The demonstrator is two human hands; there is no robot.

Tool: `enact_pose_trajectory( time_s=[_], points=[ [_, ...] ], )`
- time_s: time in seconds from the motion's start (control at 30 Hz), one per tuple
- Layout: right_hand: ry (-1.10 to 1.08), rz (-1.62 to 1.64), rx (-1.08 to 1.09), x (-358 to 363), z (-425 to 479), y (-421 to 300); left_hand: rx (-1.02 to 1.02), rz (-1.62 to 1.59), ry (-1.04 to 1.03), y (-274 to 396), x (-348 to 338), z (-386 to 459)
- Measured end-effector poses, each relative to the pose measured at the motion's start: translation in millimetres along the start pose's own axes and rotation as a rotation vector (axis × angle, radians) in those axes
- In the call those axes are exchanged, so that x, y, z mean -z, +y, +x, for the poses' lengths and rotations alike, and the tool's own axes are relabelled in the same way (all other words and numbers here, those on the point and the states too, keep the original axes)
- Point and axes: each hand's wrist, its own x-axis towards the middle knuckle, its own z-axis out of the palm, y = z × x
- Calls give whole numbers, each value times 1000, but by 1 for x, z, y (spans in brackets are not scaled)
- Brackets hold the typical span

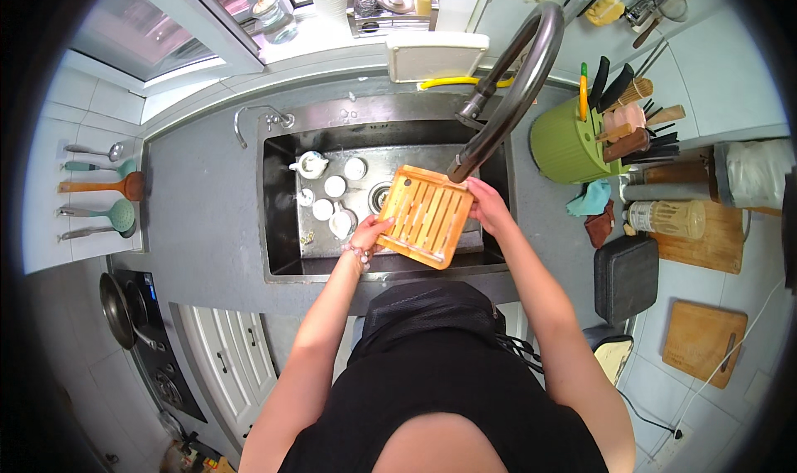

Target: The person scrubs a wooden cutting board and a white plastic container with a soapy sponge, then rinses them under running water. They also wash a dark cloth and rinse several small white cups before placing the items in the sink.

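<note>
A slatted bamboo tea tray [428, 216] is held over the sink by both my hands, under the end of the dark metal faucet [530, 68]. My left hand [370, 231] grips its left lower edge, thumb on top. At its upper right corner, my right hand [487, 205] holds the other side. The tray is tilted and looks wet. On the left floor of the steel sink [398, 105] lie a white teapot [311, 164], a small white pitcher [342, 222] and several white cups [335, 186]. Part of the drain [378, 196] shows beside the tray.
A green knife holder [563, 143] full of knives and utensils stands right of the sink, near cloths [590, 199] and a black case [626, 280]. A small tap [264, 121] rises at the sink's back left. A wok [115, 311] sits on the stove at left.
</note>
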Motion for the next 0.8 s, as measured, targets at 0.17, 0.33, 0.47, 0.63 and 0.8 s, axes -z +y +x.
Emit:
enact_pose_trajectory(
  time_s=[0.17,0.33,0.47,0.63,0.8],
  points=[
    [-57,-264,-2,-45,11,-21,4,-159,95,-7,6,6],
    [-141,-277,19,-59,13,-28,-23,-279,76,-25,11,18],
    [-95,-198,-84,-59,5,-31,-46,-372,4,-37,11,23],
    [-31,-219,-64,-42,-6,-22,-46,-372,-21,-38,4,22],
    [18,-180,-17,-25,-11,-18,-43,-320,-1,-30,-9,25]
  ],
)
